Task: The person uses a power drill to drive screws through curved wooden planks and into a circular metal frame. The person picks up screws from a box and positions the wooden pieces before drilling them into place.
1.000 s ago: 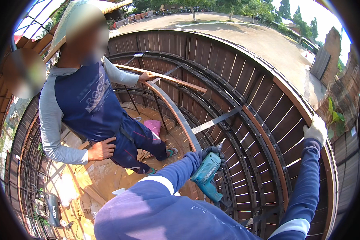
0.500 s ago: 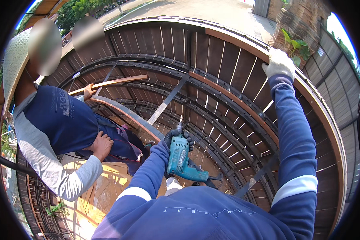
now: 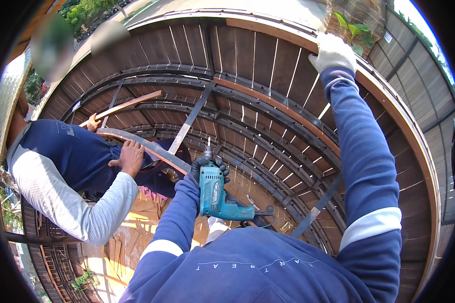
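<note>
My left hand (image 3: 201, 165), in a dark glove, is wrapped round the front of a teal power drill (image 3: 213, 194) just behind its chuck. A bit (image 3: 209, 141) points away from me, touching nothing, and the drill's handle and cord lie toward the right, by my chest. My right arm is stretched far forward, and its hand (image 3: 334, 53), in a white knit glove, is closed over the wooden top rail (image 3: 278, 30) of a curved slatted wall. Its fingertips are hidden behind the rail.
Curved dark metal ribs (image 3: 283, 108) and flat metal struts (image 3: 191, 118) run along the wall (image 3: 179, 48). At left, a co-worker in a blue and grey shirt (image 3: 76, 156) has one hand (image 3: 131, 156) on a curved strip (image 3: 151, 147). Wood scraps (image 3: 117, 250) lie on the floor below.
The co-worker has leaned in, raising the nearer hand from the waist onto the curved strip. My view has shifted a little; both my hands keep their holds.
</note>
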The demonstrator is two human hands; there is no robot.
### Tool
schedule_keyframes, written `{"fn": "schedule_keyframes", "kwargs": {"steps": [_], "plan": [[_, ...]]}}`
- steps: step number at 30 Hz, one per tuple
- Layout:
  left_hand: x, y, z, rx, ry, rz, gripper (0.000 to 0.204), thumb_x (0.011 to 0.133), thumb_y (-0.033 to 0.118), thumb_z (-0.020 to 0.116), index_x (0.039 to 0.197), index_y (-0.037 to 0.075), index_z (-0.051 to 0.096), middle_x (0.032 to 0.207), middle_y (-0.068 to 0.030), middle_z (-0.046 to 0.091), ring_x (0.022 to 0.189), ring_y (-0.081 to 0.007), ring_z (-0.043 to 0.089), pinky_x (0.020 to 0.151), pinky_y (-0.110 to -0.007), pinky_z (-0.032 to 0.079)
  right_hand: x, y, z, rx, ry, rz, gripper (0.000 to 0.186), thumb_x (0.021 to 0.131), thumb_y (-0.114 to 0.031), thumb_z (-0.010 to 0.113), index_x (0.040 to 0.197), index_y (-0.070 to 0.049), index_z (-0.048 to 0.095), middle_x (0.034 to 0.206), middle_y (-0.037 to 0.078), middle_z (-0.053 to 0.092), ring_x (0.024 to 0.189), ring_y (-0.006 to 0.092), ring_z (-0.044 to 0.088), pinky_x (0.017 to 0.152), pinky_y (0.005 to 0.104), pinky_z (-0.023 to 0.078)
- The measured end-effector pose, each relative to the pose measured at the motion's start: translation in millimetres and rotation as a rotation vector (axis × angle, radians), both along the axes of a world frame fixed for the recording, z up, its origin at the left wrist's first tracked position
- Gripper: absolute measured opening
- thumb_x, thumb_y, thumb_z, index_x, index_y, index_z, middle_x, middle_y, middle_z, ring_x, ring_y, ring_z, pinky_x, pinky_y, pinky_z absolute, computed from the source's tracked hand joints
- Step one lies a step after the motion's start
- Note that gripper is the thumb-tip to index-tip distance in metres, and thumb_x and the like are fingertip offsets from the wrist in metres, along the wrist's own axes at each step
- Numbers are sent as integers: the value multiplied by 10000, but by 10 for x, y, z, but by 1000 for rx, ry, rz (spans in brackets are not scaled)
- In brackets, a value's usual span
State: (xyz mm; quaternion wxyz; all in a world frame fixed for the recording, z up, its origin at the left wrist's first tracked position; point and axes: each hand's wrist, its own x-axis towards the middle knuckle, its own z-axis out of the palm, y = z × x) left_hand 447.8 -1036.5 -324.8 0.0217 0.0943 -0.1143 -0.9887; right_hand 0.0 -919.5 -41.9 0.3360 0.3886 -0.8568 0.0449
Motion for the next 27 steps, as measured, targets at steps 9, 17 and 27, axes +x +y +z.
{"fn": "schedule_keyframes", "kwargs": {"steps": [9, 17, 27], "plan": [[-35, 4, 23, 26, 20, -32, 414, 829, 328, 718, 1125, 38, 704, 1049, -151, 694, 1089, -354, 659, 1036, -587, 524, 79, 18, 73, 57, -16, -17, 645, 810, -406, 834, 1360, -119, 657, 1257, 136, 706, 1160, 311, 679, 997, 436, 554], [-77, -7, 9, 33, 123, -70, 398, 845, 329, 707, 1114, 35, 709, 1086, -191, 666, 1108, -380, 646, 1036, -618, 547, 101, 48, 78, 2, 54, 33, 648, 768, -363, 873, 1318, -96, 659, 1249, 144, 695, 1161, 324, 666, 1005, 449, 536], [-79, -27, -68, 6, 120, -45, 393, 852, 325, 691, 1110, 29, 711, 1098, -194, 663, 1118, -387, 641, 1035, -616, 549, 163, 1, 78, -8, -8, 15, 709, 748, -340, 873, 1366, -78, 642, 1237, 160, 708, 1158, 334, 670, 1009, 443, 537]]}}
